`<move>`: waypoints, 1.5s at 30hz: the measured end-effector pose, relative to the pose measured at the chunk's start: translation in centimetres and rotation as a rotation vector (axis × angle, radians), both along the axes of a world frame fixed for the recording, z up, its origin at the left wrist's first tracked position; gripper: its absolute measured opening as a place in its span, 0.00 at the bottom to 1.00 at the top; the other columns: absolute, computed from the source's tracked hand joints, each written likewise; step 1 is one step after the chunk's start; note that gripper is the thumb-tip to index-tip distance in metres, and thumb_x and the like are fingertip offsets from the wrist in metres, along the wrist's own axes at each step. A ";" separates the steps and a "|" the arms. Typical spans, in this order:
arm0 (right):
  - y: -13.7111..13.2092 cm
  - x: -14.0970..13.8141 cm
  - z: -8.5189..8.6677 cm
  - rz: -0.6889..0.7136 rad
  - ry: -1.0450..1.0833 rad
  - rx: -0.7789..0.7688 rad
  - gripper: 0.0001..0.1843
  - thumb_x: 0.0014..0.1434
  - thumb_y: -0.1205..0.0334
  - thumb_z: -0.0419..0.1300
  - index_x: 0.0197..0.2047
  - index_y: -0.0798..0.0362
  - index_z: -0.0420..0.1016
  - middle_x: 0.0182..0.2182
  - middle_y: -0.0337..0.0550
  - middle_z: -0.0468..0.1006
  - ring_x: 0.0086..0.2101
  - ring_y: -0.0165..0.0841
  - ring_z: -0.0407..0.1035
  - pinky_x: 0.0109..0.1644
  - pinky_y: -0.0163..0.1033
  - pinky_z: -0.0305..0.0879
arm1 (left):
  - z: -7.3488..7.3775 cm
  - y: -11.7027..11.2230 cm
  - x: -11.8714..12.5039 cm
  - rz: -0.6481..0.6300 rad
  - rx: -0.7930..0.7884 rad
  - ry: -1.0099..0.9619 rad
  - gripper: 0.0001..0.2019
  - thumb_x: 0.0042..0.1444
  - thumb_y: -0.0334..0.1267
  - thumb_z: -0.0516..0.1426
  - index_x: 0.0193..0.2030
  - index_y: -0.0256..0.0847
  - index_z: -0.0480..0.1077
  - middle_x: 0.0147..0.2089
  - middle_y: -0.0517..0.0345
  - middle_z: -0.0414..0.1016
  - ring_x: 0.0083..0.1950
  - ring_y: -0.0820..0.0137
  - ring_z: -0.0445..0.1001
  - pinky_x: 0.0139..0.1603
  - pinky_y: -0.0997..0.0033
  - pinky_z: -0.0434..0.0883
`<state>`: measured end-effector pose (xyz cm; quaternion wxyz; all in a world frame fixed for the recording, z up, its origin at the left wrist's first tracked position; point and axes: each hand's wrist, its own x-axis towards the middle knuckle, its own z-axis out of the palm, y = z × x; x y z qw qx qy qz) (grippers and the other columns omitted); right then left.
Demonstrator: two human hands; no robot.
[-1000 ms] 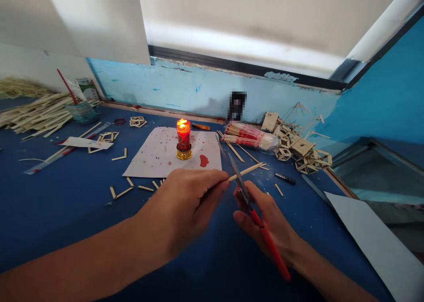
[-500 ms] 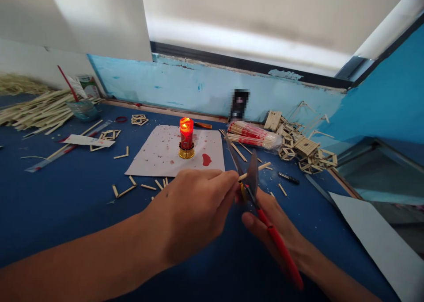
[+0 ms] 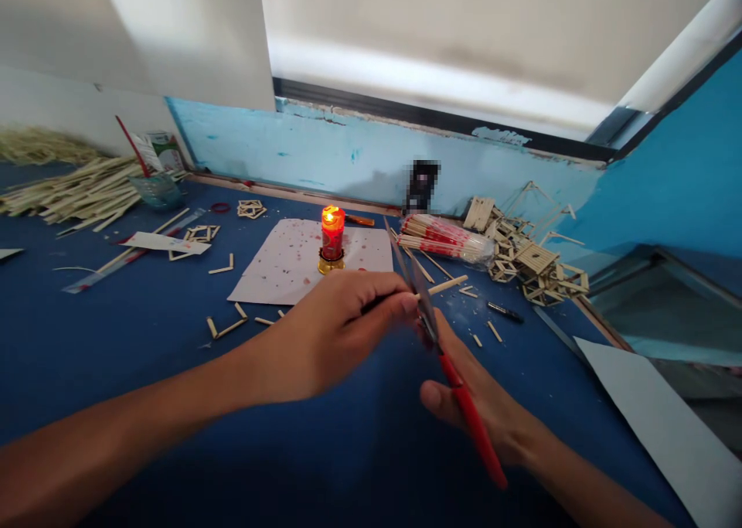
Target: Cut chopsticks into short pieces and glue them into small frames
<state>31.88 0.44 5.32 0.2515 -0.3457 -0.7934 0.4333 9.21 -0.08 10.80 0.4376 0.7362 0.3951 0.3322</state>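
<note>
My left hand (image 3: 348,323) is closed in a pinch on a thin wooden stick (image 3: 450,284), which points right above the blue table. In my right hand (image 3: 492,416) are red-handled scissors (image 3: 467,404), held with the blades upward. The blades lie across the stick just beyond my left fingertips, and the gap between them has narrowed. My right thumb stands away from the handle, and the rest of that grip is partly hidden. Behind my left hand a lit red candle (image 3: 332,238) in a gold base stands on stained white paper (image 3: 260,273).
Short cut sticks (image 3: 232,327) lie about the table. Packed sticks (image 3: 444,236), a heap of stick frames (image 3: 536,257) and a black marker (image 3: 504,311) are at right. Long strips (image 3: 81,192) and a glass jar (image 3: 158,190) occupy the left; a white sheet (image 3: 655,420) lies near right.
The scissor blades have come closer together across the stick. My left hand has shifted slightly up, and the whole view has moved a little to the left.
</note>
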 end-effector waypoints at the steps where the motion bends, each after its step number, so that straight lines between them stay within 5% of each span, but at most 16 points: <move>1: 0.0 0.1 0.1 0.032 0.007 0.022 0.40 0.64 0.33 0.59 0.71 0.44 0.57 0.64 0.51 0.67 0.61 0.51 0.63 0.65 0.54 0.63 | 0.0 -0.1 0.0 -0.042 -0.094 -0.113 0.15 0.73 0.42 0.50 0.36 0.42 0.71 0.21 0.69 0.55 0.20 0.76 0.54 0.19 0.75 0.55; 4: 0.0 0.4 -0.1 0.050 -0.032 0.011 0.44 0.63 0.29 0.56 0.73 0.45 0.55 0.63 0.54 0.67 0.60 0.52 0.66 0.64 0.57 0.65 | 0.6 -0.3 -0.6 0.004 -0.233 -0.403 0.16 0.73 0.43 0.50 0.32 0.43 0.67 0.19 0.72 0.45 0.17 0.77 0.45 0.15 0.76 0.50; 9: 1.0 0.3 -1.2 -0.196 -0.388 0.117 0.40 0.53 0.40 0.71 0.62 0.53 0.69 0.59 0.58 0.70 0.59 0.56 0.65 0.63 0.63 0.64 | 1.9 0.8 -3.7 0.370 0.133 -0.429 0.13 0.70 0.42 0.56 0.33 0.41 0.72 0.17 0.70 0.51 0.15 0.79 0.51 0.15 0.76 0.46; 13: 2.3 0.2 -1.9 -0.229 -0.618 0.293 0.31 0.48 0.52 0.76 0.51 0.58 0.76 0.50 0.57 0.74 0.54 0.55 0.68 0.63 0.63 0.61 | 0.3 1.5 -5.8 0.421 0.203 -0.242 0.14 0.70 0.45 0.56 0.35 0.41 0.71 0.21 0.68 0.57 0.20 0.77 0.54 0.18 0.75 0.52; 17: 3.0 1.0 -2.3 -0.226 -0.676 0.216 0.33 0.49 0.55 0.76 0.55 0.59 0.75 0.51 0.58 0.74 0.54 0.53 0.68 0.62 0.61 0.62 | -2.2 1.1 -5.8 0.479 0.344 -0.028 0.06 0.66 0.40 0.60 0.40 0.41 0.77 0.31 0.60 0.75 0.26 0.75 0.64 0.24 0.75 0.61; 26: 3.1 2.6 -1.4 -0.126 -0.532 0.041 0.32 0.56 0.52 0.73 0.61 0.49 0.72 0.59 0.52 0.69 0.62 0.49 0.64 0.67 0.59 0.62 | -5.2 -0.2 -4.6 0.239 0.544 0.291 0.07 0.66 0.36 0.60 0.46 0.43 0.81 0.32 0.61 0.84 0.26 0.75 0.76 0.29 0.79 0.73; 30: 2.1 1.8 -0.4 -0.195 -0.374 0.237 0.22 0.65 0.56 0.65 0.61 0.47 0.72 0.56 0.49 0.72 0.59 0.46 0.66 0.64 0.55 0.65 | -6.0 -0.6 -4.2 0.191 0.639 0.287 0.07 0.66 0.32 0.60 0.47 0.42 0.79 0.37 0.58 0.87 0.30 0.73 0.81 0.32 0.77 0.75; 33: 0.9 0.1 -0.4 -0.122 -0.163 0.396 0.20 0.72 0.59 0.55 0.64 0.51 0.69 0.53 0.51 0.76 0.52 0.41 0.72 0.56 0.48 0.69 | -6.4 -1.0 -3.7 0.150 0.744 0.350 0.08 0.66 0.30 0.59 0.48 0.41 0.78 0.33 0.61 0.84 0.27 0.74 0.80 0.30 0.75 0.73; 38: -0.2 -1.8 -1.3 0.022 -0.149 0.560 0.13 0.74 0.64 0.52 0.47 0.59 0.78 0.35 0.49 0.81 0.35 0.38 0.75 0.42 0.43 0.68 | -7.1 -1.9 -2.8 0.176 0.884 0.362 0.08 0.67 0.32 0.60 0.52 0.45 0.74 0.34 0.65 0.84 0.29 0.73 0.81 0.33 0.71 0.72; 45: -0.4 -1.5 -1.5 -0.028 -0.140 0.761 0.11 0.72 0.67 0.54 0.41 0.56 0.76 0.27 0.42 0.75 0.28 0.33 0.67 0.35 0.40 0.62 | -6.5 -2.2 -1.7 0.089 0.700 0.448 0.12 0.73 0.33 0.50 0.43 0.38 0.75 0.30 0.59 0.76 0.26 0.70 0.74 0.25 0.69 0.67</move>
